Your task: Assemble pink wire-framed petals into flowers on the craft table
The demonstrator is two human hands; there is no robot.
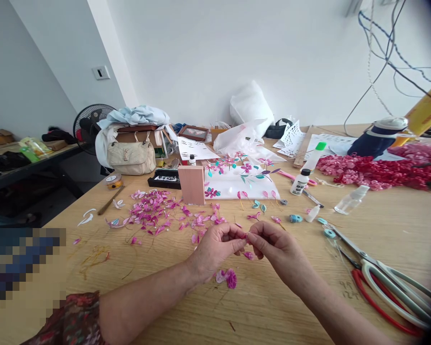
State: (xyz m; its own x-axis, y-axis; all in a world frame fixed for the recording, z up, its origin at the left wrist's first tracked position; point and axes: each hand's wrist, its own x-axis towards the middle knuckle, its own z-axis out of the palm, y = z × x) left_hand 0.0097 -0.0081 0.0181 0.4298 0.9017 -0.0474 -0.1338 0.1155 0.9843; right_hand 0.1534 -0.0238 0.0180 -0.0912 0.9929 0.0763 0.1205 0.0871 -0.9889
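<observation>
My left hand and my right hand meet above the wooden table, fingertips pinched together on a small pink petal piece. Most of that piece is hidden by the fingers. Just under the hands lies a pink petal, and closer to me a round magenta flower rests beside a pale petal. A wide heap of pink petals spreads to the left of my hands. Beyond them, an upright wooden block stands by a white sheet with pink and teal flowers.
Large scissors lie at the right. Glue bottles, a clear spray bottle and thread spools stand or lie right of centre. Red-pink flower bunches, a dark blue jug and a beige bag are farther back.
</observation>
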